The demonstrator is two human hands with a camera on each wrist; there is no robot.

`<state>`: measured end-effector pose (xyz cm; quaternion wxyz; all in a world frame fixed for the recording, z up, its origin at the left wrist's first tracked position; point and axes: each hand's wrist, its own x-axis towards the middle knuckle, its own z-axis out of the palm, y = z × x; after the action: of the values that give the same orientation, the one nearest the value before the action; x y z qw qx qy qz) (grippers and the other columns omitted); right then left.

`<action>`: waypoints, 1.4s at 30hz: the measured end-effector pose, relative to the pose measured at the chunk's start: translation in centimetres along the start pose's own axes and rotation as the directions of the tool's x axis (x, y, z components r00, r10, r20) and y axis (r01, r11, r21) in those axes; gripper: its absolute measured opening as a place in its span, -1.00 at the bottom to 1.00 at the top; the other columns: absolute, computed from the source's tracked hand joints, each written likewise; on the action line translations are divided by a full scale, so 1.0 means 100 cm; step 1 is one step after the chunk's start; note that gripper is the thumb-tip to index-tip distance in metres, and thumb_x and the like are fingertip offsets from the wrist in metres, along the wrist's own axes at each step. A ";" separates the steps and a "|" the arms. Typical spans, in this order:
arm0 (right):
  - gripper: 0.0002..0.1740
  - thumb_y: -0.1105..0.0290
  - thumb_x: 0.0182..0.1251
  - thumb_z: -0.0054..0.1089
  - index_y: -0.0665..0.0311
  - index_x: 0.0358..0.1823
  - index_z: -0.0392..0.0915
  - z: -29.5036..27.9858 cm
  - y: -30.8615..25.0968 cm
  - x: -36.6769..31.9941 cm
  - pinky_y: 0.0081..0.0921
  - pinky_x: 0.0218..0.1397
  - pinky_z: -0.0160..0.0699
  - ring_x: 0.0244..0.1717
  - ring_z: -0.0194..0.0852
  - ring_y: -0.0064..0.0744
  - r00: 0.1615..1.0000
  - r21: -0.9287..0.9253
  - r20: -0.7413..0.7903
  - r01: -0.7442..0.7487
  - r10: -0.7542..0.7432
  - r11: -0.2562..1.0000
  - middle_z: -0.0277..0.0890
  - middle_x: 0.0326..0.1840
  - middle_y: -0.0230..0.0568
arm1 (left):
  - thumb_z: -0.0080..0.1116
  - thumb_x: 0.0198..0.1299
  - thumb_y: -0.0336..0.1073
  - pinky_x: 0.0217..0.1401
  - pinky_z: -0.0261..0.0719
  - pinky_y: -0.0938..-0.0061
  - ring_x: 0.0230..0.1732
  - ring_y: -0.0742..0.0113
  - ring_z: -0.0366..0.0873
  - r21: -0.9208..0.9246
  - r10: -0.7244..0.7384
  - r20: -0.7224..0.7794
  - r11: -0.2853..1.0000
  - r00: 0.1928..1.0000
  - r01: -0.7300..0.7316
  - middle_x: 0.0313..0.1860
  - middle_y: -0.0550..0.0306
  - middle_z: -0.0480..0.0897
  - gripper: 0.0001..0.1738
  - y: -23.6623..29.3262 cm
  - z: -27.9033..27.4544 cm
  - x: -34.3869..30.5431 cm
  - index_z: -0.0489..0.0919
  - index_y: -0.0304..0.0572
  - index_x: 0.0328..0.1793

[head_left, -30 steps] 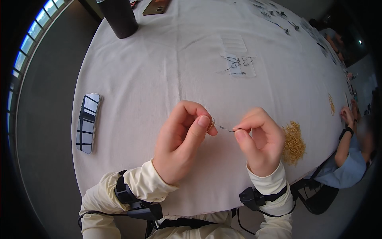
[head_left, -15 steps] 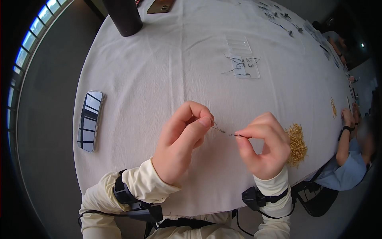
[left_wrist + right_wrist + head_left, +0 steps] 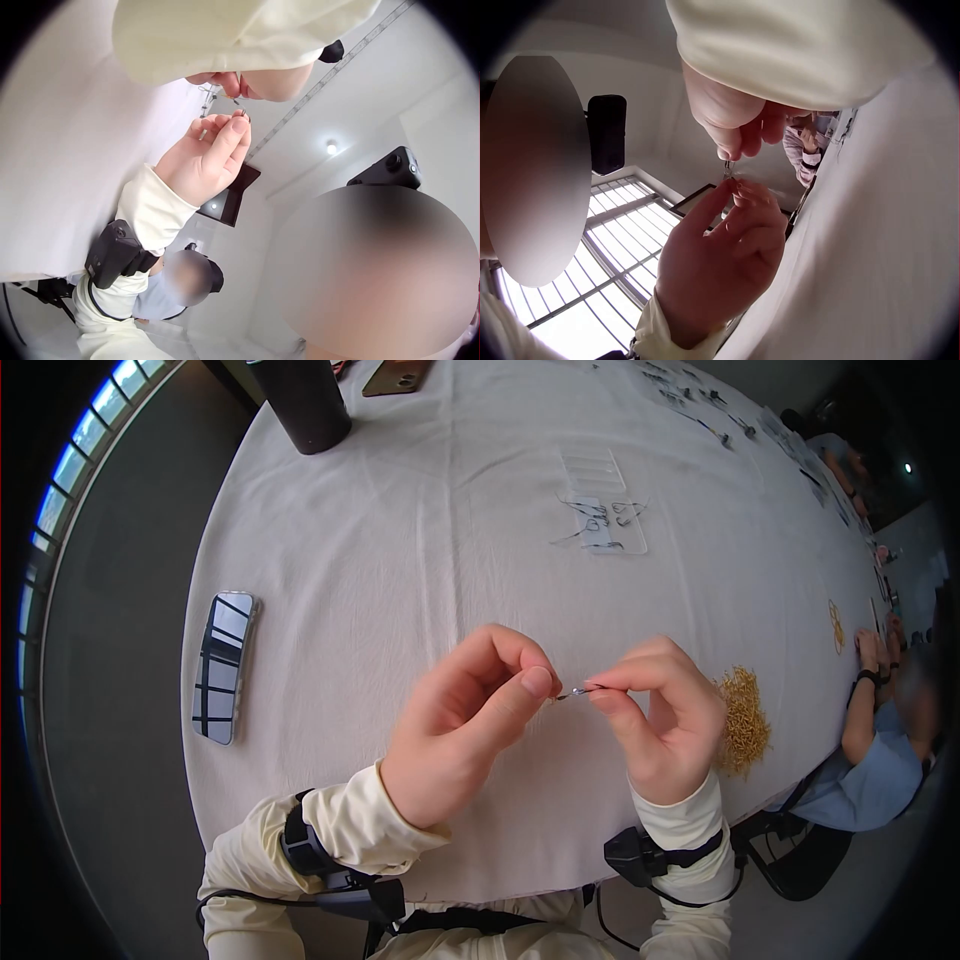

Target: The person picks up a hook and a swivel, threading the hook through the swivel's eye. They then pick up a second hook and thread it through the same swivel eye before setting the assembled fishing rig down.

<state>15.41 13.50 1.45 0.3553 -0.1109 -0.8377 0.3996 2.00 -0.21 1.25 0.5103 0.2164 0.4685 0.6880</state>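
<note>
In the head view my left hand (image 3: 460, 735) pinches a thin wire-like piece (image 3: 560, 697) between thumb and forefinger. Facing it, my right hand (image 3: 660, 710) pinches a small shiny metal fitting (image 3: 578, 691) at its fingertips. The two small pieces meet end to end in the narrow gap between the hands, above the white tablecloth. Whether they are joined I cannot tell. From the right wrist, the metal bit (image 3: 728, 169) shows between both sets of fingertips. A heap of small gold-coloured pieces (image 3: 744, 722) lies just right of my right hand.
A clear plastic box (image 3: 630, 542) with dark hooks lies open ahead. On the left is a phone (image 3: 223, 668); a dark tumbler (image 3: 303, 405) and another phone (image 3: 395, 375) stand far back. A gold-coloured loop (image 3: 836, 625) lies near another person (image 3: 860, 780) at the right.
The hands drew apart half a second ago, separating the two pieces. Now the left hand has shifted right and the pieces meet again. The pinch of both hands stays the same.
</note>
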 end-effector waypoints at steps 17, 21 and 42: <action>-0.93 0.63 0.19 0.34 0.34 -0.31 0.65 0.009 0.001 -0.004 -0.58 -0.30 0.44 -0.41 0.47 -0.55 0.987 0.199 0.017 -0.161 0.161 0.967 0.58 -0.41 -0.32 | 0.07 0.47 -0.21 -0.42 0.20 0.70 -0.46 0.67 0.21 0.119 0.041 -0.023 0.992 0.999 -0.038 -0.23 0.24 0.60 -0.79 0.000 0.007 -0.004 0.52 -0.23 -0.04; -0.92 0.64 0.17 0.34 0.35 -0.33 0.63 0.011 0.001 -0.005 -0.58 -0.30 0.47 -0.42 0.48 -0.53 0.987 0.175 -0.011 -0.154 0.159 0.972 0.57 -0.42 -0.31 | 0.07 0.47 -0.25 -0.44 0.20 0.72 -0.49 0.69 0.24 0.077 0.073 -0.032 0.995 0.997 -0.071 -0.28 0.23 0.64 -0.82 -0.001 0.009 -0.004 0.52 -0.22 -0.05; -0.70 0.62 -0.07 0.49 0.18 -0.29 0.63 0.007 -0.007 -0.003 -0.48 -0.28 0.25 -0.48 0.46 -0.46 0.959 -0.243 -0.074 0.249 -0.274 0.937 0.51 -0.46 -0.48 | -0.03 0.49 -0.32 -0.28 0.43 0.65 -0.37 0.58 0.43 0.189 0.232 0.017 0.955 0.973 -0.231 -0.13 0.04 0.66 -0.88 0.006 0.011 -0.004 0.42 -0.23 -0.05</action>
<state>15.23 12.51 1.47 0.4345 -0.0602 -0.8655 0.2417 2.71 -0.15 2.40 0.4022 0.3154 0.5047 0.6957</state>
